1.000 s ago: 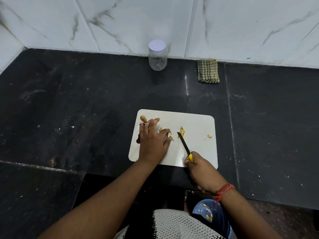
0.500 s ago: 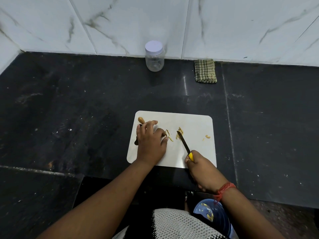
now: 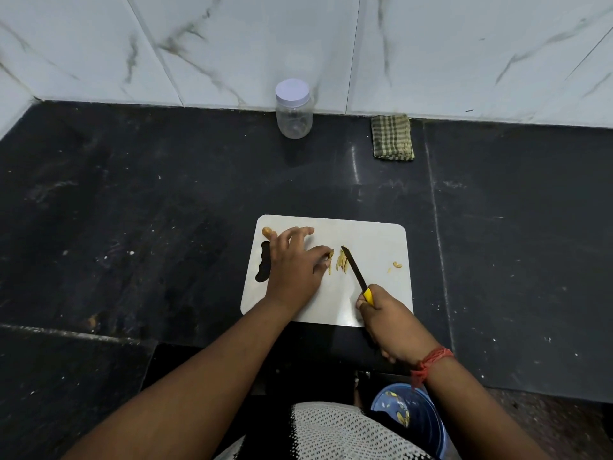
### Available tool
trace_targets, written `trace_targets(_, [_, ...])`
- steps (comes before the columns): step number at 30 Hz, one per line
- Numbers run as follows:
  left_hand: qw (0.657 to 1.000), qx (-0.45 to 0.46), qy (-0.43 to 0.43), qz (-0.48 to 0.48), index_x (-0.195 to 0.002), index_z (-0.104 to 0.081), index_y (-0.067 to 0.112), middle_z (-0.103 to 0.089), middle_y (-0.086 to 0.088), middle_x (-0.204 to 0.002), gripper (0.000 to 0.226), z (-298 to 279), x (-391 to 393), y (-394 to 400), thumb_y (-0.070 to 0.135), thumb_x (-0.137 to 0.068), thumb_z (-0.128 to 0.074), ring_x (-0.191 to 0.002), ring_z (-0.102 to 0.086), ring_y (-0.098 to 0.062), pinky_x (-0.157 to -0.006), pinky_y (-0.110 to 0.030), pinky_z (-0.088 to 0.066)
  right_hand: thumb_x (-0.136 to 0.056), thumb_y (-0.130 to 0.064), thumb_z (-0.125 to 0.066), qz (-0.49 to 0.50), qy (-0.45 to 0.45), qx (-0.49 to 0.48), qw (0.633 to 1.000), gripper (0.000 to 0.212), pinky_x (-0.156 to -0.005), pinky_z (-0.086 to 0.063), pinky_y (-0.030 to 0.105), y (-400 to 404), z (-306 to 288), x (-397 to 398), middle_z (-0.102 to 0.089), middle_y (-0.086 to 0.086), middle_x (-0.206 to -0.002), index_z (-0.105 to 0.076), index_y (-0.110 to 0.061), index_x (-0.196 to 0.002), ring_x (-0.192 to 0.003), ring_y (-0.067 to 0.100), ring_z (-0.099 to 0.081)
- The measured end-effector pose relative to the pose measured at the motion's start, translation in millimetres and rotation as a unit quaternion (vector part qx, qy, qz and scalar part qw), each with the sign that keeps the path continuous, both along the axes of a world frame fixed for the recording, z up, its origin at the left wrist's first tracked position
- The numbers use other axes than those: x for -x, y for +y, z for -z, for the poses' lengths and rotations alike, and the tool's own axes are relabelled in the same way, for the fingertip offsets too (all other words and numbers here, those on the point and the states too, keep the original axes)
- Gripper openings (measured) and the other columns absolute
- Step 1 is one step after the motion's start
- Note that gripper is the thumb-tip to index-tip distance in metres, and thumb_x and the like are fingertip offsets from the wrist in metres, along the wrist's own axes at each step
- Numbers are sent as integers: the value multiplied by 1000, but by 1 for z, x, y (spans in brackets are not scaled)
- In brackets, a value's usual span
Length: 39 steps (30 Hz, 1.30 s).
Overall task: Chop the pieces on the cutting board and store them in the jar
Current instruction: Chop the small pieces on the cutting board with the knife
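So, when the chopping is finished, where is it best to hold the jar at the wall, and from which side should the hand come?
Grip the jar around its clear round body, below the white lid, coming from the front. It stands upright against the wall, so the back is closed off, while the near side is free. The lid is still on.

A dark stone counter (image 3: 132, 200) meets a white, grey-veined marble-tiled wall (image 3: 431, 44).
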<state>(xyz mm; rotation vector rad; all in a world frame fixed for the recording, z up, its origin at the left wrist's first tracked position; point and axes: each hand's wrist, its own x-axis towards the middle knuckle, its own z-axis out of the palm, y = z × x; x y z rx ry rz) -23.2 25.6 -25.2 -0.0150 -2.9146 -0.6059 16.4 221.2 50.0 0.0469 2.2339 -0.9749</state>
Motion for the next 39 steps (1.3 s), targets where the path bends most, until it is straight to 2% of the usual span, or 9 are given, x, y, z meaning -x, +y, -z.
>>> trace_targets(5, [1000, -9, 10, -1, -124, -68, 28, -50, -4, -139, 30, 2, -8, -3, 30, -96, -57, -134, -37, -26, -118, -61, -18, -102, -34, -37, 7, -1, 3, 1000, 16, -38, -40, 26, 3, 2, 3, -55, 10, -67, -43, -21, -94, -36, 18, -45])
trace_targets(8, [999, 16, 9, 36, -125, -64, 25, -46, -5, -142, 37, 2, -17, -3, 36, -91, -59, -136, -35, -27, -119, -60, -17, -102, -33, -37, 12, 0, 9, 1000, 16, -37, -39, 26, 3, 3, 3, -54, 9, -66, -42, -21, -93, -36, 18, -45])
trace_targets(12, [1000, 5, -12, 18, -133, -57, 25, -39, -4, -147, 46, 0, -13, 2, 41, -90, -58, -140, -28, -26, -119, -59, -19, -102, -35, -37, 13, 1, 17, 1000, 18, -38, -39, 27, 2, 1, 3, -54, 10, -66, -42, -19, -95, -36, 19, -45])
trace_targets(17, [999, 24, -42, 24, -141, -48, 26, -32, -6, -153, 51, -4, 1, 7, 39, -93, -58, -146, -18, -27, -124, -54, -5, -102, -36, -37, 9, 5, 15, 1000, 18, -38, -40, 27, 0, 1, 5, -54, 10, -65, -42, -20, -93, -34, 18, -44])
trace_targets(25, [997, 47, -43, 45, -142, -48, 26, -31, -8, -156, 50, -5, 17, 8, 43, -95, -56, -149, -16, -30, -124, -53, -2, -102, -33, -37, 6, 4, 5, 1000, 16, -37, -41, 26, 3, 0, 6, -55, 9, -69, -43, -20, -94, -38, 19, -46])
trace_targets(32, [997, 51, -26, 48, -119, -66, 31, -43, -8, -148, 24, -4, 17, 8, 35, -97, -57, -146, -25, -30, -123, -54, -4, -102, -32, -38, 7, 5, 6, 1000, 15, -36, -39, 24, 1, -3, 10, -55, 7, -70, -44, -20, -96, -38, 18, -47])
trace_targets(36, [999, 22, 2, 41, -125, -65, 32, -46, -7, -145, 31, -4, 16, 5, 23, -97, -56, -143, -29, -29, -123, -56, -10, -103, -33, -38, 6, 7, 7, 1000, 16, -37, -39, 23, 0, -4, 12, -55, 7, -70, -45, -20, -96, -41, 18, -47])
trace_targets(39, [1000, -7, 20, -7, -130, -62, 26, -47, -7, -143, 37, -5, 9, -5, 18, -95, -56, -140, -33, -30, -121, -58, -18, -102, -33, -38, 10, 10, 17, 1000, 17, -36, -37, 23, 0, -1, 12, -55, 9, -71, -44, -19, -95, -39, 18, -44])
